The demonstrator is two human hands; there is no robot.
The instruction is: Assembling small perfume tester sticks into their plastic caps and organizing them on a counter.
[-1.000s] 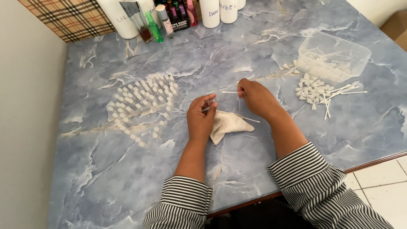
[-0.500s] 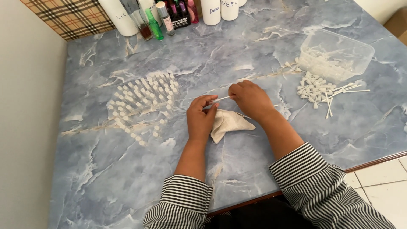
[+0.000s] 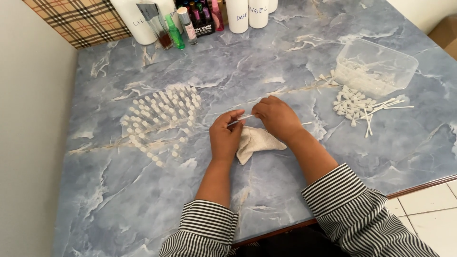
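My left hand (image 3: 225, 136) and my right hand (image 3: 276, 118) meet over the middle of a blue marbled table (image 3: 295, 66). Between their fingertips they hold a thin clear tube (image 3: 241, 119), lying nearly level. Under both hands rests a crumpled beige cloth (image 3: 257, 142). Left of my hands stand several small clear vials with white caps (image 3: 161, 118), upright in a cluster. Both sleeves are striped black and white.
A clear plastic tub (image 3: 376, 66) holding small white parts sits at the right, with a loose pile of white caps and thin tubes (image 3: 362, 105) beside it. Bottles and white canisters (image 3: 190, 19) line the far edge. The table's near edge (image 3: 419, 184) borders a tiled floor.
My right hand has moved left toward my left hand, so the two now meet on the thin tube. The cloth and vials have stayed put.
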